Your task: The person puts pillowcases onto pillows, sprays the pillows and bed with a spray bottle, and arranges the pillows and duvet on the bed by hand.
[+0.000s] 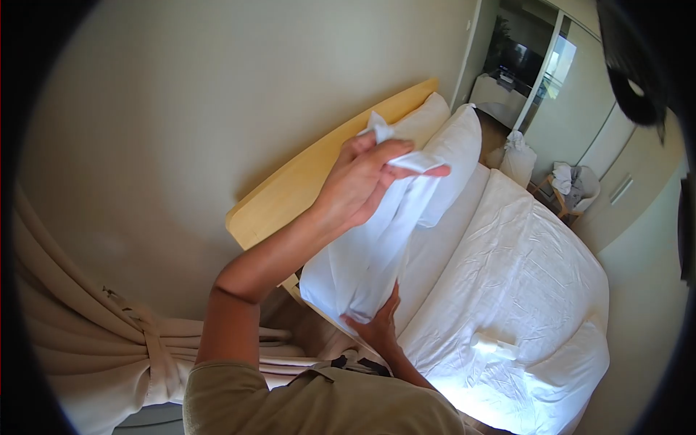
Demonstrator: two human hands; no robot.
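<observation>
- White cloth (377,254) in hand, probably a pillowcase, over the near side of the bed at the headboard (268,192) end; drawn lengthwise between both hands; how much pillow is inside, cannot tell.
- Left hand (362,177) high, at the upper end; thumb and fingers pinching the cloth edge, some fingertips stretched out beyond it; a loose corner sticks up beside the knuckles.
- Right hand (379,326) low; fingers spread around the lower end, thumb up one side, cloth between; firmness of grip not readable.
- Looks done: two plump white pillows (460,159) side by side at the far part of the headboard, apparently covered; white duvet (500,246) spread over much of the bed, creased but lying fairly flat; pale sheet (453,243) bare along a strip between.
- Looks left: the held cloth, neither smoothed nor set down; its upper end loose; judged mid-step.
- Also unsettled, perhaps: another white pillow (569,370) on the duvet's near corner; small white object (495,346) beside it, kind unclear.
</observation>
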